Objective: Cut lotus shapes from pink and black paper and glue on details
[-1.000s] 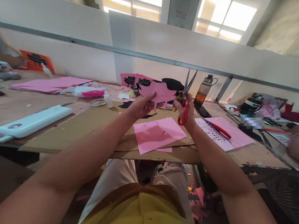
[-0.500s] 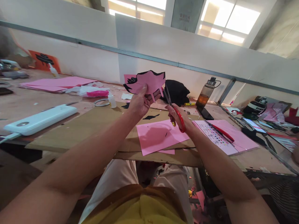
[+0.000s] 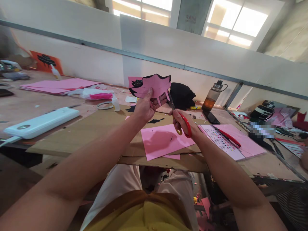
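Note:
My left hand (image 3: 147,104) pinches a pink and black paper cutout (image 3: 154,85) with a scalloped edge and narrow drips at its lower side. It is held up above the table, thumb on the front and fingers behind. My right hand (image 3: 180,120) grips red-handled scissors (image 3: 186,126), whose blades point up at the cutout's right edge. Below the hands, a pink sheet (image 3: 166,141) lies on brown cardboard (image 3: 101,131). Small black scraps (image 3: 156,121) rest on the cardboard behind it.
At left lie a white power bank (image 3: 43,122) and pink sheets (image 3: 55,86). A small glue bottle (image 3: 115,103) stands behind the cardboard. To the right are a drink bottle (image 3: 211,99), a phone (image 3: 211,117), a printed sheet (image 3: 221,141) and a red-handled tool (image 3: 229,138).
The scissors' handles have spread apart a little, and the blades sit closer to the cutout's right edge. The cutout has shifted very slightly downward in view.

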`<action>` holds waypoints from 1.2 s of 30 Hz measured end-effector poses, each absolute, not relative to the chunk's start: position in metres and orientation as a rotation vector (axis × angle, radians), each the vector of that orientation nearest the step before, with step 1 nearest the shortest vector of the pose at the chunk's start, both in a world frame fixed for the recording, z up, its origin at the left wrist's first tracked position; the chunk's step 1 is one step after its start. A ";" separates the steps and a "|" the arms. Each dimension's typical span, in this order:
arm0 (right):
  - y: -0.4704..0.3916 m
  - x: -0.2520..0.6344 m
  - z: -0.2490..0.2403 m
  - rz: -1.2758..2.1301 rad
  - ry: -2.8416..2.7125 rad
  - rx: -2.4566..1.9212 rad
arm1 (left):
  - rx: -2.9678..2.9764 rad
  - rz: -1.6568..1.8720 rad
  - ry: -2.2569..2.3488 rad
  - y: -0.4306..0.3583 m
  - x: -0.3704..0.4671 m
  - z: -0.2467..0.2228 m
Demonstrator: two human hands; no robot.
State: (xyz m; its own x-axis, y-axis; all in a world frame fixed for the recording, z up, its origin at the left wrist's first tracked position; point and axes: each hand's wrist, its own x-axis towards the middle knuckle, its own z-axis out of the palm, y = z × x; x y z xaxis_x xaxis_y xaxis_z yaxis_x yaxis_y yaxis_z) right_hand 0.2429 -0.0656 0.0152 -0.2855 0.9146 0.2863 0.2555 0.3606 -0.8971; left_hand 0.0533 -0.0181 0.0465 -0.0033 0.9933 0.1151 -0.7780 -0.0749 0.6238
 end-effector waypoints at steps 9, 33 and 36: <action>-0.065 0.244 0.015 0.981 -1.737 -1.040 | 0.584 1.579 0.395 -0.018 0.055 0.044; -0.071 0.241 0.018 0.979 -1.724 -1.092 | 0.513 1.634 0.414 -0.018 0.059 0.041; -0.072 0.240 0.019 0.985 -1.720 -1.097 | 0.504 1.638 0.404 -0.017 0.060 0.042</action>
